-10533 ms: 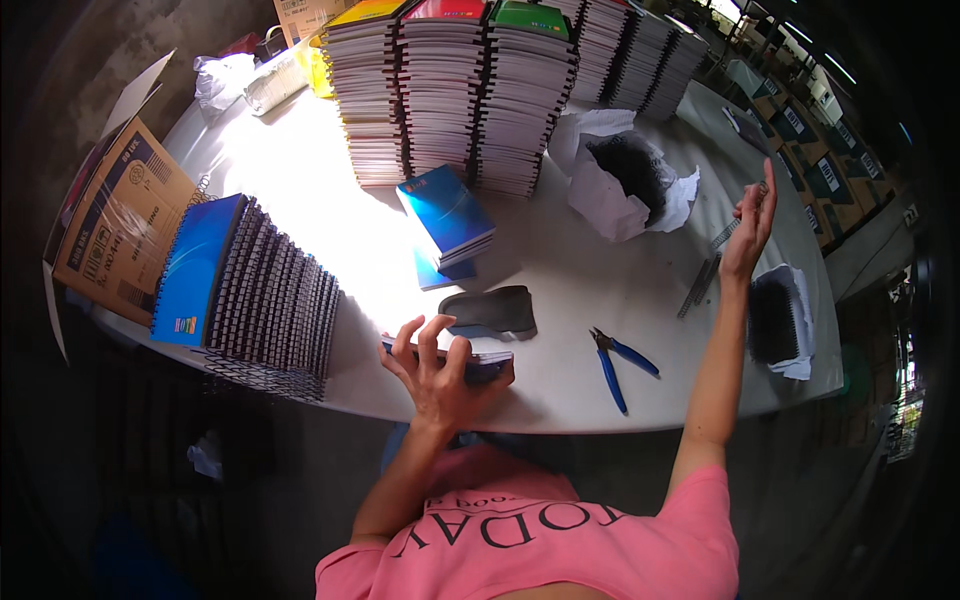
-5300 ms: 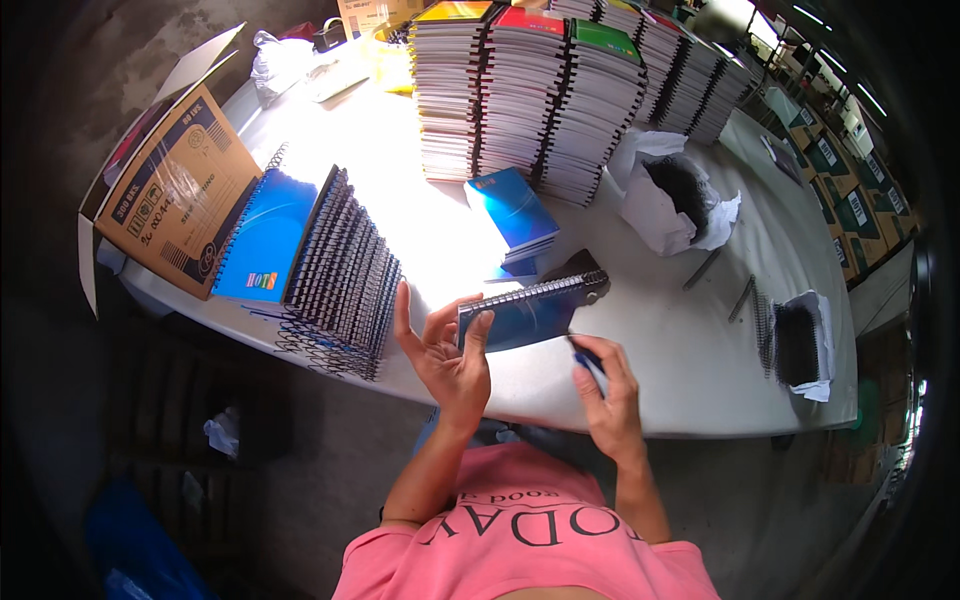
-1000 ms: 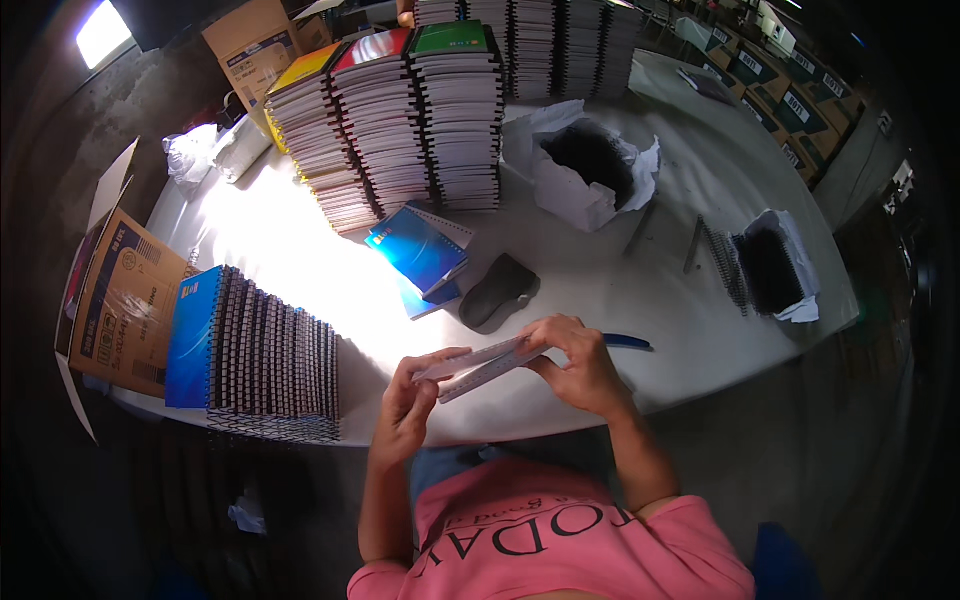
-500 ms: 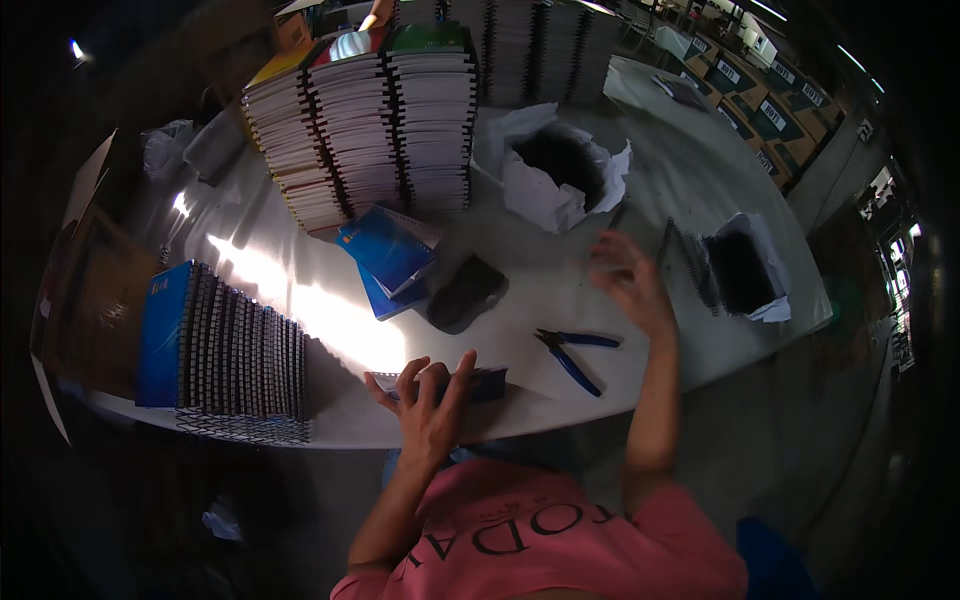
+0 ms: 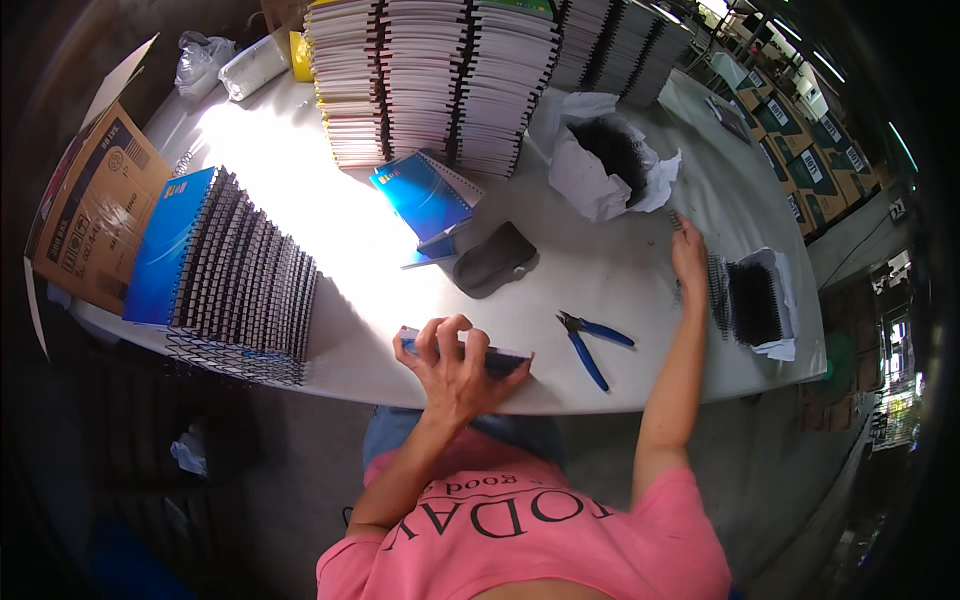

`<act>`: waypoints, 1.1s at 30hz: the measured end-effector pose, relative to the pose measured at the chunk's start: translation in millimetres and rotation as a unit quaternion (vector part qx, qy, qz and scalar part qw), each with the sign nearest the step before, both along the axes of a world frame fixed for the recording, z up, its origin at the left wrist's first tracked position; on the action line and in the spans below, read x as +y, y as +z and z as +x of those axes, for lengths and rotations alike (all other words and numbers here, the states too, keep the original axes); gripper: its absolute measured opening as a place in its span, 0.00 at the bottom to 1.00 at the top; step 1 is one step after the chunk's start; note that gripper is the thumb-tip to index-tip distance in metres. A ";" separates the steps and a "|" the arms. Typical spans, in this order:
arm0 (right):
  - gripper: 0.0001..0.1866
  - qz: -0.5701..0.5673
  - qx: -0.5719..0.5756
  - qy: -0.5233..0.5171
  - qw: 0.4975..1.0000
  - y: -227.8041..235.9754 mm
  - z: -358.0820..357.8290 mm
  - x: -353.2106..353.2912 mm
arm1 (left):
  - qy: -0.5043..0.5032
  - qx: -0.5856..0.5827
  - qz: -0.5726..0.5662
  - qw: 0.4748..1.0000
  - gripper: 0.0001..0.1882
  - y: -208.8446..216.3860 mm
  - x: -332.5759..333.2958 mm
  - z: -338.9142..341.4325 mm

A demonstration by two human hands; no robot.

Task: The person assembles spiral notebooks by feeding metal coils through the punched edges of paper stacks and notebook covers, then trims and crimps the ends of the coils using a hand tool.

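My left hand (image 5: 455,375) grips a small blue notebook (image 5: 505,362), standing on edge near the table's front. Off to the right, my right hand (image 5: 688,258) is closed on a short dark wire binding strip (image 5: 676,221), its tip showing past the fingers. Close by that hand are a pack of black binding wires (image 5: 752,300) in white paper and a larger crumpled paper wrap (image 5: 590,195) holding more dark wires. Blue-handled cutting pliers (image 5: 597,345) lie between my hands. Behind the left hand rests a dark, rounded, flat object (image 5: 495,260).
A row of wire-bound blue notebooks (image 5: 240,275) stands at left beside an open cardboard box (image 5: 95,215). Loose blue notebooks (image 5: 425,200) lie before tall stacks of bound books (image 5: 420,90). A plastic-wrapped roll (image 5: 255,68) sits far left; cartons (image 5: 810,150) are piled beyond the table.
My right hand has moved right, toward the wire packs, and its fingers have closed on a wire strip. The left hand still holds the notebook. The whole view has shifted and brightened.
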State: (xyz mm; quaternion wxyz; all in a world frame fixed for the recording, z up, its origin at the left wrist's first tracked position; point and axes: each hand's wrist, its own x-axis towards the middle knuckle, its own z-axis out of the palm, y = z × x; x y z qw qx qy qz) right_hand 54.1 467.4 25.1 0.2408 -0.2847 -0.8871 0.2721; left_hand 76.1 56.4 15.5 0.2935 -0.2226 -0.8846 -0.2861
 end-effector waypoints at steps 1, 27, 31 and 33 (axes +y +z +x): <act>0.23 -0.162 -0.010 0.049 0.986 43.5 7.1 -71.6 | 0.027 0.001 0.003 1.000 0.30 -5.9 -5.0 -3.7; 0.10 -0.264 0.049 0.319 0.909 52.0 68.4 -252.4 | 0.031 0.106 0.025 0.994 0.29 2.1 -11.3 -22.9; 0.09 -0.121 0.057 0.346 0.929 58.9 58.4 -255.6 | 0.037 0.032 -0.007 0.999 0.29 3.7 -14.9 -24.9; 0.09 -0.116 0.048 0.349 0.929 56.4 55.3 -256.9 | 0.032 0.032 -0.006 0.999 0.29 3.5 -14.1 -23.9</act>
